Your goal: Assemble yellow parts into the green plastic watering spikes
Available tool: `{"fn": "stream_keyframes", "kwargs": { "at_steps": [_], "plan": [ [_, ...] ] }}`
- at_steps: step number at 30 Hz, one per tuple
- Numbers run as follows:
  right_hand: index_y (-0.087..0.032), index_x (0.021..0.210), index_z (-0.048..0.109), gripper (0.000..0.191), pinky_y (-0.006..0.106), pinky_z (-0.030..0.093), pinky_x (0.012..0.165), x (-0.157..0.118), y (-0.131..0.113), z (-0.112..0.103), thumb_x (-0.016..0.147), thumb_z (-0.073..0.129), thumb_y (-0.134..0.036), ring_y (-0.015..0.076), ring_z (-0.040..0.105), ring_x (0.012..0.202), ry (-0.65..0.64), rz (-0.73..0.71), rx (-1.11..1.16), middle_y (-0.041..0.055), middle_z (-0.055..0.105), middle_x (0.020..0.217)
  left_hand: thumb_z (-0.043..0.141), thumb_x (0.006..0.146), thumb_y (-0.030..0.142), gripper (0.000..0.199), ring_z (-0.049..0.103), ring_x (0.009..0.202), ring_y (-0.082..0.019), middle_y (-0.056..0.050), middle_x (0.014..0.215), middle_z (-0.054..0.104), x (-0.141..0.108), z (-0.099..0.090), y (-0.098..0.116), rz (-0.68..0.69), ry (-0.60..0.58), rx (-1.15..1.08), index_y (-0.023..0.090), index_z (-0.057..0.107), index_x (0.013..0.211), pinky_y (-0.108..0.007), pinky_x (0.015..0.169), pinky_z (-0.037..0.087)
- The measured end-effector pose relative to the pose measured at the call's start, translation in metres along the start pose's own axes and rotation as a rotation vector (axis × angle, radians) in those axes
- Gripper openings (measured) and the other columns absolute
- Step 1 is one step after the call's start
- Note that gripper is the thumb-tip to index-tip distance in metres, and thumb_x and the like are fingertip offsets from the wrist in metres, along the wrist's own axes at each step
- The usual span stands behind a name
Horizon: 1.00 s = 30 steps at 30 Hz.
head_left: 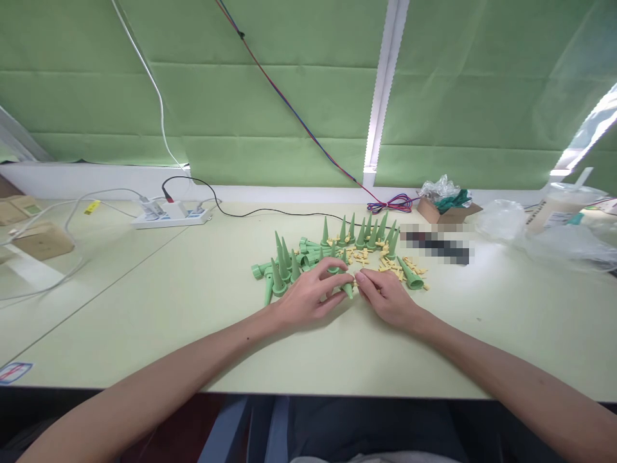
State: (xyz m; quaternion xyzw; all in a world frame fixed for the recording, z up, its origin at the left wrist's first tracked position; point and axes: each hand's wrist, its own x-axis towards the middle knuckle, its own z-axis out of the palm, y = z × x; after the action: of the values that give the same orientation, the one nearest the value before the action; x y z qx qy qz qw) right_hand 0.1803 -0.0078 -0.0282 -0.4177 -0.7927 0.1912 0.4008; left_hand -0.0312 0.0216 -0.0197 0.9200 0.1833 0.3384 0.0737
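Observation:
My left hand [308, 294] is closed round a green cone [348, 289], whose tip points down toward the front of the table. Close beside it, my right hand [388, 297] has its thumb and fingers pinched together near the cone; what lies between them is too small to make out. Several green cones [278, 283] stand upright or lie on their sides to the left of and behind my hands. Small yellow pieces [389, 266] are scattered among them. One more green cone [411, 275] lies tilted to the right.
A white power strip [169, 217] with cables sits at the back left, near cardboard boxes [42, 240]. At the back right are an open carton [446, 212], a lidded cup [559, 207] and plastic bags [504, 220]. A pixelated dark object lies behind my right hand.

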Motion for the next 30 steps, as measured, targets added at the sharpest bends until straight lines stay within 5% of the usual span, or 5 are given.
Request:
{"fn": "stream_keyframes", "kwargs": {
  "at_steps": [10, 16, 21, 30],
  "plan": [
    [-0.022, 0.067, 0.041, 0.04, 0.027, 0.033, 0.055, -0.003, 0.0, 0.0, 0.104, 0.037, -0.035, 0.0117, 0.039, 0.049, 0.137, 0.032, 0.08, -0.0048, 0.043, 0.053, 0.052, 0.096, 0.027, 0.009, 0.047, 0.059, -0.009, 0.0, 0.082, 0.051, 0.003, 0.005, -0.001, -0.204, 0.134, -0.114, 0.018, 0.051, 0.097, -0.022, 0.055, 0.039],
    [-0.022, 0.067, 0.042, 0.039, 0.026, 0.033, 0.055, -0.003, 0.001, -0.001, 0.104, 0.039, -0.035, 0.0117, 0.04, 0.05, 0.136, 0.008, 0.066, -0.005, 0.043, 0.053, 0.036, 0.103, 0.039, 0.049, 0.049, 0.057, -0.011, 0.001, 0.058, 0.051, 0.009, 0.0, 0.007, -0.345, 0.026, -0.262, 0.015, 0.052, 0.063, -0.024, 0.059, 0.039],
    [-0.021, 0.071, 0.047, 0.036, 0.027, 0.032, 0.055, -0.003, -0.003, -0.003, 0.102, 0.041, -0.038, 0.0117, 0.04, 0.051, 0.059, -0.034, 0.049, -0.0041, 0.045, 0.057, 0.037, 0.101, 0.047, 0.058, 0.047, 0.051, -0.01, 0.0, 0.053, 0.053, 0.008, -0.001, 0.006, -0.411, -0.084, -0.368, 0.015, 0.053, 0.056, -0.024, 0.055, 0.037],
    [-0.022, 0.073, 0.044, 0.035, 0.027, 0.03, 0.054, -0.003, -0.002, -0.003, 0.103, 0.038, -0.039, 0.012, 0.038, 0.051, 0.008, -0.026, 0.044, -0.0045, 0.042, 0.057, 0.05, 0.096, 0.046, 0.048, 0.041, 0.051, -0.009, 0.003, 0.054, 0.047, 0.008, -0.003, 0.006, -0.38, -0.073, -0.282, 0.015, 0.051, 0.059, -0.023, 0.051, 0.031]
  ]
}}
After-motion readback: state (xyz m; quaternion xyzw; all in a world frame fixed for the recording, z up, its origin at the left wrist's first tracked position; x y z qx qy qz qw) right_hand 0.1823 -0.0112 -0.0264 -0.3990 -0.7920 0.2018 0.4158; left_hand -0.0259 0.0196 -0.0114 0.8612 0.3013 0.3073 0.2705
